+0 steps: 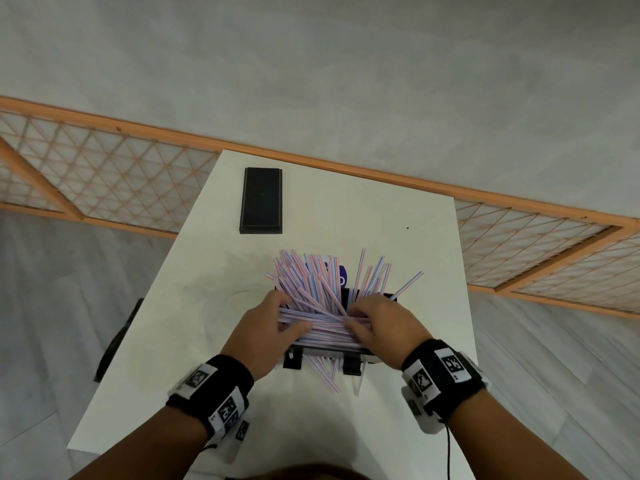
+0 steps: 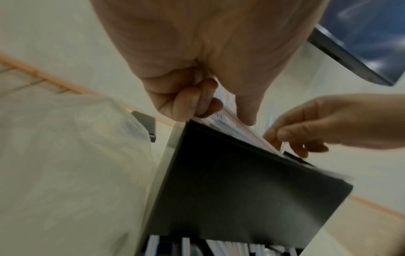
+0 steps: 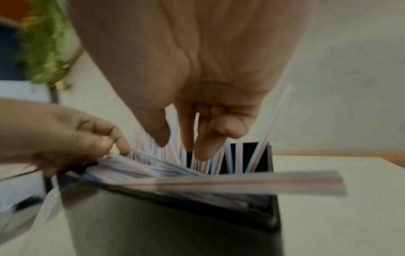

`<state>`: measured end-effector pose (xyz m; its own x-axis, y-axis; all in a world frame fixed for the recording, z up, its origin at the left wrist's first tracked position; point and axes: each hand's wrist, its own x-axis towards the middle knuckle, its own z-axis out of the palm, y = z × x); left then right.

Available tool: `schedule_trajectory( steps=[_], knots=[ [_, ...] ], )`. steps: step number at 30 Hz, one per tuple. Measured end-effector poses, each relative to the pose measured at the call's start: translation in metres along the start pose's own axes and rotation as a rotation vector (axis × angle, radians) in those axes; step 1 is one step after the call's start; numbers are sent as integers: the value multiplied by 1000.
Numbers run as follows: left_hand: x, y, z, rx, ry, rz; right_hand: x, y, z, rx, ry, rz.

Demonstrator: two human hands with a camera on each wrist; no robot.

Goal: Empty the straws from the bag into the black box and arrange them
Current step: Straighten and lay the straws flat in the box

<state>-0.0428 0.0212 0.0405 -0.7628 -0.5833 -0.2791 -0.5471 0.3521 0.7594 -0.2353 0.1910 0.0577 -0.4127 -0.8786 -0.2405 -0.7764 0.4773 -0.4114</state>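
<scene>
An open black box [image 1: 348,299] stands on the white table [image 1: 398,237] in front of me, heaped with pink- and blue-striped straws [image 1: 311,282]. Many straws fan out over its far end, and a few stick out past its near end. My left hand [image 1: 292,315] grips a bundle lying crosswise on the box, fingers curled under and thumb on top. My right hand [image 1: 353,317] pinches the same bundle from the right. In the left wrist view the left hand [image 2: 225,110] holds straws [image 2: 241,131] above the box wall [image 2: 241,190]. The right hand [image 3: 181,143] dips into upright straws [image 3: 153,168].
The black lid [image 1: 261,200] lies flat at the table's far left. Clear plastic film, apparently the bag [image 2: 65,147], lies left of the box. A purple item [image 1: 341,273] shows behind the straws. A wooden lattice rail [image 1: 104,181] runs behind the table.
</scene>
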Motion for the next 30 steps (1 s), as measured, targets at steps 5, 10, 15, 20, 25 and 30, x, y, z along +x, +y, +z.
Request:
schedule_trajectory(
  steps=[5,10,15,20,25,30],
  knots=[
    [0,-3,11,377,163,155,5,0,-2,147,200,83],
    [0,7,18,452,336,302,14,-13,-3,147,174,-17],
    [2,9,34,455,130,379,30,-17,2,-56,7,30],
    [7,-2,42,356,67,328,34,-21,11,-92,102,100],
    [8,-6,45,310,83,321,34,-28,8,-114,147,134],
    [7,-7,47,306,89,312,38,-34,3,-180,73,263]
  ],
)
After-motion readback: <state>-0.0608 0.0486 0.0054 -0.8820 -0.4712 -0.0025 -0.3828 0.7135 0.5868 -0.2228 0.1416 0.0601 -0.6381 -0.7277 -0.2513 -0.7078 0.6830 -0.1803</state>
